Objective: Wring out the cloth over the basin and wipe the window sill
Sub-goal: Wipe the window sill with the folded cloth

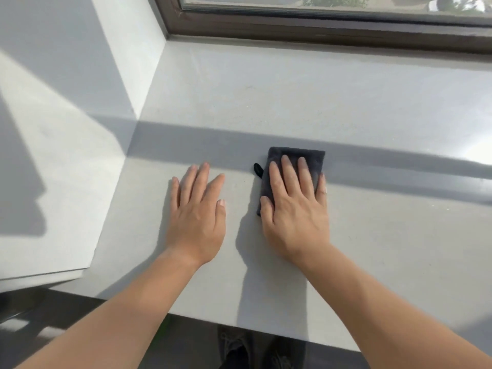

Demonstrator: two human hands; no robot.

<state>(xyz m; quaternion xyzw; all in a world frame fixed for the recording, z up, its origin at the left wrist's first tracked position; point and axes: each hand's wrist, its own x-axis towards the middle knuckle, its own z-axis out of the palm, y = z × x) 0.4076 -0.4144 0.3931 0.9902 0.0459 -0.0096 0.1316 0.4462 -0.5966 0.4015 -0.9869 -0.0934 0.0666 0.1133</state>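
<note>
Left hand (197, 219) on sill (292, 102), right hand (295, 217) on folded charcoal cloth (294, 153), perhaps damp.

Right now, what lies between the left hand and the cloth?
In the head view, only bare window sill, plus a small black loop sticking out of the cloth toward the left hand.

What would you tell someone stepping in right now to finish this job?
Left hand: flat on the sill, fingers straight, holding nothing.
Right hand: flat on the folded cloth, pressing it onto the sill near the front edge.
Basin: not in view.
Done: cloth is on the sill in wiping position; whether it has been wrung cannot be told.
Left: wipe the sill, including the back strip by the window frame and the left corner.
</note>
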